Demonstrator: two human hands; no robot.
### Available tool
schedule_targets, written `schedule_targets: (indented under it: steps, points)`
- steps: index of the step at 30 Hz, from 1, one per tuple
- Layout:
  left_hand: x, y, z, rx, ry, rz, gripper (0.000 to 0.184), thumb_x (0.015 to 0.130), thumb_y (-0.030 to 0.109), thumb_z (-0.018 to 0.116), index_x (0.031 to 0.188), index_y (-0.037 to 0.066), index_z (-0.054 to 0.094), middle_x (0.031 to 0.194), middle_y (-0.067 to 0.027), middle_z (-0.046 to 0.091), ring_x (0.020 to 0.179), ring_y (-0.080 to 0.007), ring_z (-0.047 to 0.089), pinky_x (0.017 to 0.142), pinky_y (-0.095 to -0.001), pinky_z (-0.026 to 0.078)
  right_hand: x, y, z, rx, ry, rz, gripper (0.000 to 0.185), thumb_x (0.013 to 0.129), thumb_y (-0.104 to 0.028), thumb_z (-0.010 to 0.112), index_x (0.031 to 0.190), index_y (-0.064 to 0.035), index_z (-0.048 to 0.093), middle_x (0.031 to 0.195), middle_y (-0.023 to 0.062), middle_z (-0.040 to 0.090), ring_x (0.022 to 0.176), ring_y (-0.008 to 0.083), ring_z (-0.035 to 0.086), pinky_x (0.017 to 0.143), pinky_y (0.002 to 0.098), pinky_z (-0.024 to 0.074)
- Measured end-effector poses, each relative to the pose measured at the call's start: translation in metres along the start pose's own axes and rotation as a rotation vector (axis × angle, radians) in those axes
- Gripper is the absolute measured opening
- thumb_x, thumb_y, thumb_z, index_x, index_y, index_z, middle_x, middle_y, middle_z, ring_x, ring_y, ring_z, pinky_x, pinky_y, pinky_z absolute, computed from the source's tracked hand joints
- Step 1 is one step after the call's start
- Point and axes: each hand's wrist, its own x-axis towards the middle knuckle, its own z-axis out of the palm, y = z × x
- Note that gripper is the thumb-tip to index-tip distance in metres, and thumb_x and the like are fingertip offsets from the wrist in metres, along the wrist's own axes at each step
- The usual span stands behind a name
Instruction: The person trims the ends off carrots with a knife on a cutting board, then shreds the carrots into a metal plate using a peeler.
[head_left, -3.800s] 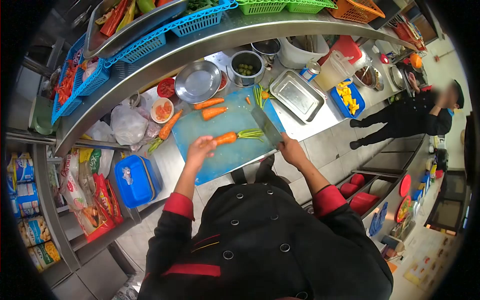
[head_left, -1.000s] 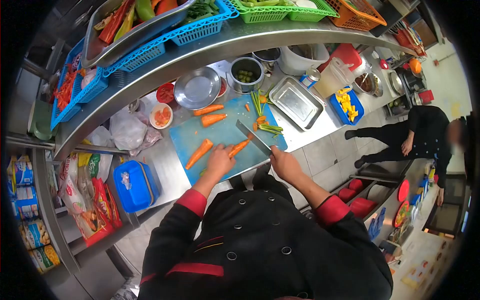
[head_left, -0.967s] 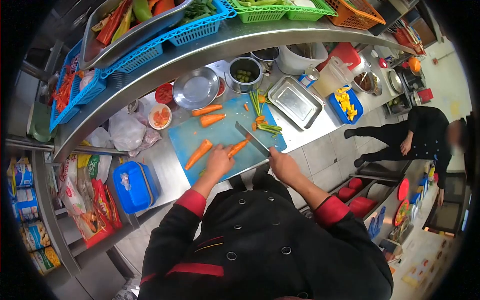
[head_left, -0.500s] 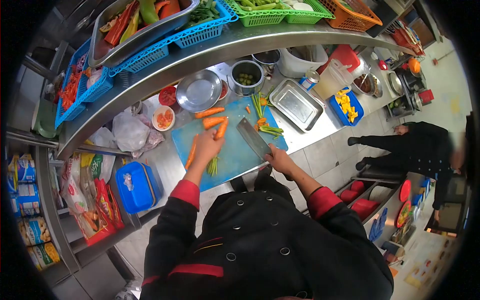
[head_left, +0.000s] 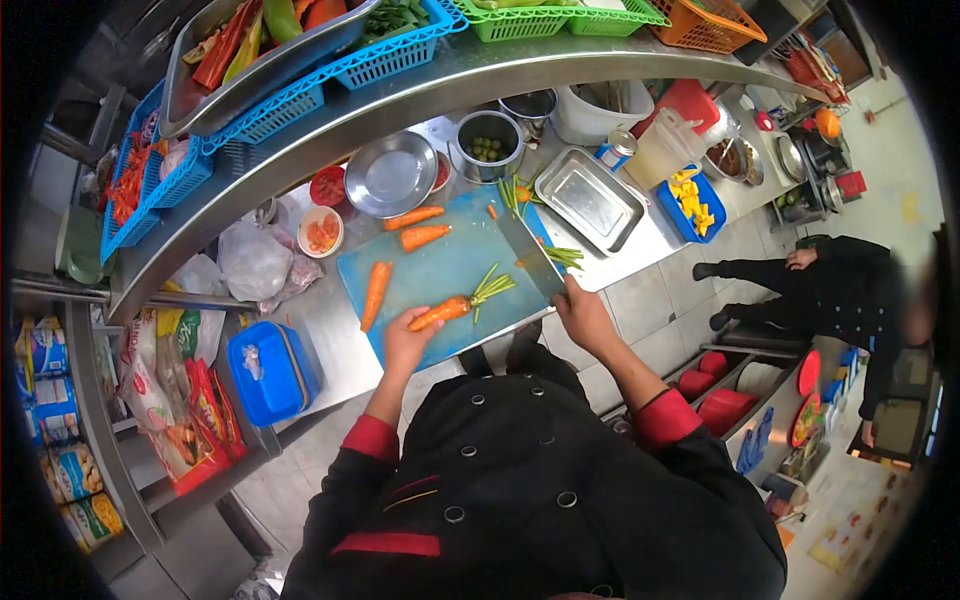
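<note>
My left hand [head_left: 403, 338] grips a carrot [head_left: 440, 313] near the front edge of the blue cutting board [head_left: 470, 240]. Its green stems [head_left: 492, 287] point right, toward the knife. My right hand [head_left: 588, 320] is closed round the handle of a cleaver [head_left: 531, 252], its wide blade over the board's right side, apart from the held carrot. Another carrot [head_left: 376, 296] lies on the board's left side. Two more, an upper carrot [head_left: 413, 218] and a shorter carrot [head_left: 425, 237], lie at the back. Cut green carrot tops [head_left: 562, 257] sit beyond the blade, partly hidden by it.
Behind the board stand a metal plate [head_left: 391, 175], a pot of green olives or similar [head_left: 488, 148] and a steel tray [head_left: 592, 200]. A blue tub [head_left: 268, 375] is at left. Overhead runs a steel shelf [head_left: 420, 100] with baskets. A co-worker [head_left: 830, 290] stands at right.
My left hand has moved down toward me, and stems that pointed toward me now point right. The cleaver has shifted right, its blade now over the carrot tops.
</note>
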Motion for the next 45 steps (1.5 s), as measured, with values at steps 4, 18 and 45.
schedule_targets:
  steps: [4, 18, 45]
  points:
    - [-0.008, 0.017, 0.003, 0.563, 0.093, 0.199, 0.044, 0.074, 0.031, 0.086, 0.105, 0.003, 0.073, 0.089, -0.0136, 0.075, 0.083, -0.0275, 0.072, 0.077, -0.0357, 0.056, -0.016, -0.025, 0.013, -0.028, -0.101, -0.005, 0.023, 0.094, -0.016, 0.058, 0.112, -0.0054, 0.049, 0.075, 0.0278, 0.064, 0.075, 0.0489, 0.064, 0.068, 0.0591, 0.0488]
    - [0.003, 0.023, 0.025, 0.429, 0.022, 0.126, 0.038, 0.078, 0.031, 0.082, 0.102, 0.003, 0.072, 0.087, -0.0173, 0.073, 0.079, -0.0346, 0.071, 0.071, -0.0405, 0.056, -0.021, -0.031, 0.035, -0.121, -0.323, -0.008, 0.023, 0.095, -0.013, 0.049, 0.115, -0.0024, 0.046, 0.08, 0.0278, 0.066, 0.079, 0.049, 0.065, 0.072, 0.0593, 0.0515]
    - [0.085, 0.051, 0.102, 0.813, -0.247, 0.112, 0.048, 0.084, 0.026, 0.069, 0.127, 0.011, 0.057, 0.115, -0.0214, 0.064, 0.105, -0.039, 0.064, 0.087, -0.049, 0.053, -0.135, 0.112, -0.049, -0.16, 0.18, 0.493, 0.038, 0.088, -0.018, 0.068, 0.125, -0.0149, 0.06, 0.089, 0.0168, 0.065, 0.081, 0.0371, 0.066, 0.072, 0.0469, 0.0519]
